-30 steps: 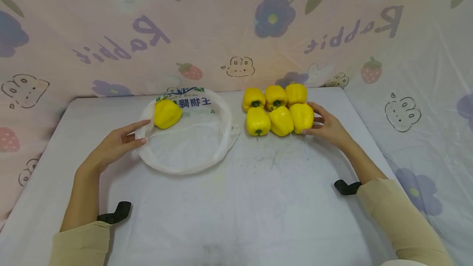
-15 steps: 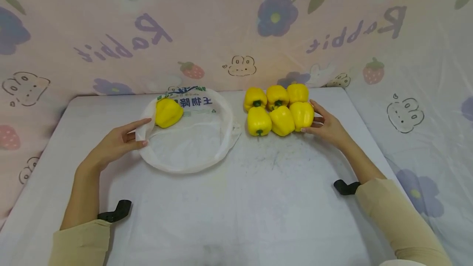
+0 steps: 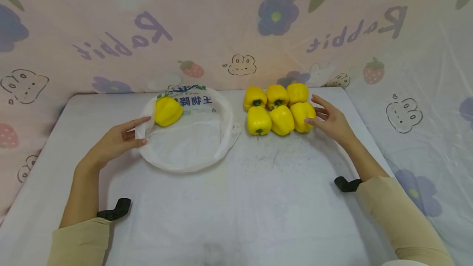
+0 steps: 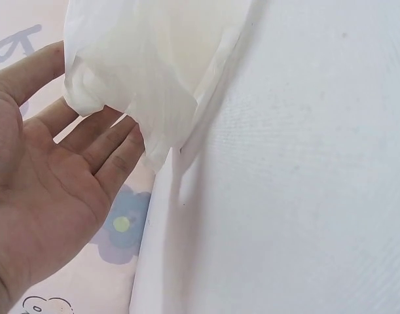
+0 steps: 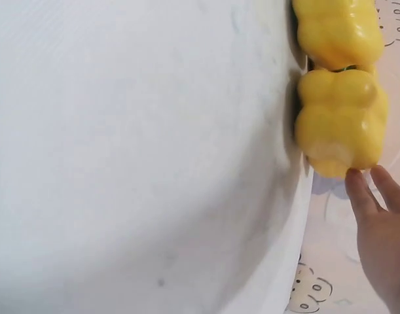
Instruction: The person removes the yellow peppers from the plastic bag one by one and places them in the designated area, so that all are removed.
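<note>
A white plastic bag (image 3: 184, 166) lies with its rim spread into a ring on the left half of the table, one yellow bell pepper (image 3: 168, 111) inside. At the ring's left side my left hand (image 3: 112, 141) holds the rim between thumb and fingers; in the left wrist view the bag's film (image 4: 131, 72) hides some fingertips. Several more yellow bell peppers stand in two rows to the right. Beside the front right bell pepper (image 3: 302, 114) is my right hand (image 3: 332, 121), fingers spread and thumb overlapping its side. In the right wrist view fingertips (image 5: 357, 180) are right at that pepper (image 5: 340, 121).
The bell peppers sit close together, including a front left one (image 3: 258, 121) and a back right one (image 3: 297, 93). A patterned curtain (image 3: 207, 24) hangs behind the white table (image 3: 236, 212). Dark scuff marks show on the tabletop in front of the peppers.
My right hand has shifted slightly up and away, its index finger lifting off to the side of the front right pepper. The left hand and bag stay nearly still.
</note>
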`<state>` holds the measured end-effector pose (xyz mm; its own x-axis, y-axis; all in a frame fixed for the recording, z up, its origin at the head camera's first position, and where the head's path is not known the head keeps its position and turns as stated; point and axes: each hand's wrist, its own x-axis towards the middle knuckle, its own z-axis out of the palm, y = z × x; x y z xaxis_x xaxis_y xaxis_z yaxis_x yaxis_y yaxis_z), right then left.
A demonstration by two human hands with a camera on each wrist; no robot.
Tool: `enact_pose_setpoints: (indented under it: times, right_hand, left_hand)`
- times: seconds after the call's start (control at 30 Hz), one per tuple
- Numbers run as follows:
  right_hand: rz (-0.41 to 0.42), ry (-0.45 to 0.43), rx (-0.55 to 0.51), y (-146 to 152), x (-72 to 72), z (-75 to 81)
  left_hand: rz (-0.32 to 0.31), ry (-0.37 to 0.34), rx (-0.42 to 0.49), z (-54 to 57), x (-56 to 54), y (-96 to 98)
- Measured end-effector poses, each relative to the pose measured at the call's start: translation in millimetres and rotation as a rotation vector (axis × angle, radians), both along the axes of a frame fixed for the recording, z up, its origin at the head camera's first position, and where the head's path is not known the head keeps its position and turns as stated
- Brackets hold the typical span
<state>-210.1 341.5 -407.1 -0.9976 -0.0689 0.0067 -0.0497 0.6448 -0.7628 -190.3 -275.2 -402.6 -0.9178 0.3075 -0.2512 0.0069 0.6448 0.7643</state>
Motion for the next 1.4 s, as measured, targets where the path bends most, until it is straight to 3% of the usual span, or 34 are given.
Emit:
enact_pose_setpoints:
  times: [0.47,0.7,0.97,1.4]
  right_hand:
    - [0.047,0.263,-0.106,-34,-3.8,19.5]
    - [0.104,0.263,-0.088,-64,-2.3,32.8]
    - [0.207,0.267,-0.159,-97,-3.5,44.8]
    - [0.354,0.235,-0.189,-144,-15.3,50.8]
  left_hand:
    - [-0.013,0.016,0.017,1.0,-0.2,2.1]
    - [-0.010,0.007,0.036,-1.1,-0.5,2.4]
    - [-0.009,0.010,0.024,0.1,-0.5,2.8]
    - [0.010,0.018,0.009,3.9,-1.7,0.3]
